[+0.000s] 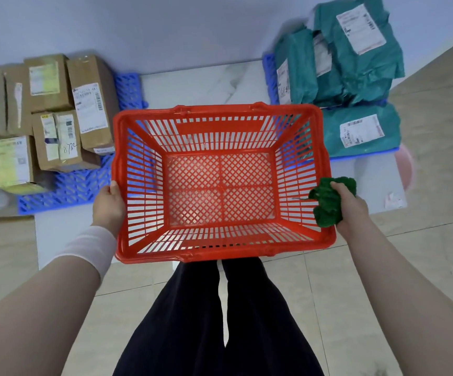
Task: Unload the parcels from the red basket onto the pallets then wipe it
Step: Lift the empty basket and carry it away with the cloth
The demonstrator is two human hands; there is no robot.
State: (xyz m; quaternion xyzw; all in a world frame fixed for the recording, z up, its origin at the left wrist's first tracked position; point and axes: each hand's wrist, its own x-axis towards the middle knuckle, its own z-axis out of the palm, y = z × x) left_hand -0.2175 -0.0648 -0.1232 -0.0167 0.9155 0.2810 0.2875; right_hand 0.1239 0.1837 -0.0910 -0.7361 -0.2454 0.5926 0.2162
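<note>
The red basket [145,137] is in the middle of the view, held up in front of me, and nothing lies inside it. My left hand [109,203] grips its left rim, thumb over the edge. My right hand [348,206] holds a crumpled green cloth [325,203] against the basket's right rim. Several brown cardboard parcels [48,112] lie on a blue pallet [67,187] at the left. Several teal bag parcels [355,63] are stacked on another blue pallet [270,74] at the right.
A white marble floor strip [200,82] runs between the two pallets up to the pale wall. Beige floor tiles [423,253] surround it. A pink round object [406,165] sits by the right pallet's near corner. My dark-trousered legs [219,321] are below the basket.
</note>
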